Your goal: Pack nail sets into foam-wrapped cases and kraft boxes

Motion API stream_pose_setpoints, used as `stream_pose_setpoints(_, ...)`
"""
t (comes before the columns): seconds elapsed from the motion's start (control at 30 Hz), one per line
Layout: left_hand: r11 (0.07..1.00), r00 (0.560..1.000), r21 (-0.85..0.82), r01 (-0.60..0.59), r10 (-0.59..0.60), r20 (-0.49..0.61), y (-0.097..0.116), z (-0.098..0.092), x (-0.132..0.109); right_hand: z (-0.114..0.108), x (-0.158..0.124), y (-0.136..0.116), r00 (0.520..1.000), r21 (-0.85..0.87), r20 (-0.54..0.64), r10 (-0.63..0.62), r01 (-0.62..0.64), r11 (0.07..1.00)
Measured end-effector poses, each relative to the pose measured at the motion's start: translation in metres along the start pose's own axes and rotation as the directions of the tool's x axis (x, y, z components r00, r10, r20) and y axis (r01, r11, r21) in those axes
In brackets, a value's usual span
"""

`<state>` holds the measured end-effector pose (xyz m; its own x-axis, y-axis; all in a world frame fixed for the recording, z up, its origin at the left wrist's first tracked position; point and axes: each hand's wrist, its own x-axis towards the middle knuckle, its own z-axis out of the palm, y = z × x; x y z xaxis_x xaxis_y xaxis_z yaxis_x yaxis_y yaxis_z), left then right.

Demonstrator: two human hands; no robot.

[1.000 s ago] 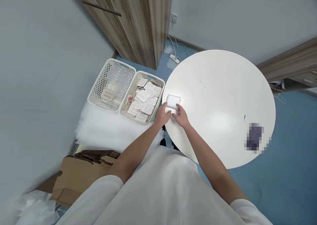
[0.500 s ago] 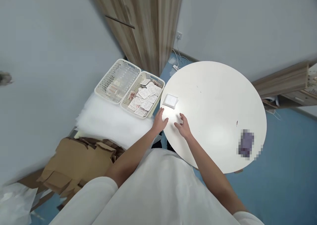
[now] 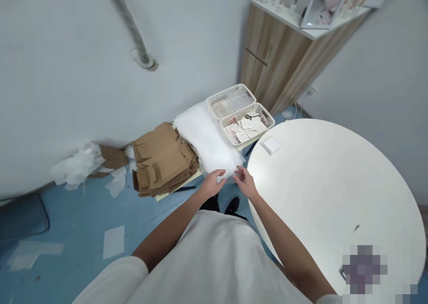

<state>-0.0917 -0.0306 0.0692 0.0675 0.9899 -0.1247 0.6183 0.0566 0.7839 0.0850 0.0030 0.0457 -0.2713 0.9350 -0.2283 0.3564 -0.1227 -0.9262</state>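
My left hand [image 3: 211, 184] and my right hand [image 3: 245, 182] meet at the near edge of a stack of white foam sheets [image 3: 207, 139] beside the round white table [image 3: 334, 183]. The fingers of both hands curl at the top sheet's corner and appear to pinch it. A small white wrapped packet [image 3: 271, 145] lies on the table's left edge, apart from both hands. Behind the foam stand two white baskets, one with paper cards [image 3: 247, 126] and one with clear plastic pieces [image 3: 230, 100].
A pile of flattened brown cardboard boxes [image 3: 163, 159] lies left of the foam. Scraps of paper and foam litter the blue floor [image 3: 83, 215]. A wooden cabinet [image 3: 284, 59] stands at the back. A blurred dark object [image 3: 363, 261] rests on the table's near right.
Both hands left the white packet on the table and moved left to the foam sheet stack. My view swung left and up, bringing the cardboard pile and floor into sight.
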Motion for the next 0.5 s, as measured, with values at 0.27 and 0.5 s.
stream_pose_setpoints(0.27,0.982,0.947,0.138,0.125,-0.077,-0.313,-0.050,-0.085,-0.051,0.078,0.032,-0.081,0.907,-0.285,0.295,-0.300,0.383,0.878)
stream_pose_setpoints(0.5,0.870,0.910,0.342,0.355,-0.239,-0.337,-0.116,-0.150,-0.072,0.178,0.080,-0.121,0.896,-0.582,0.295,-0.333,0.444,0.681)
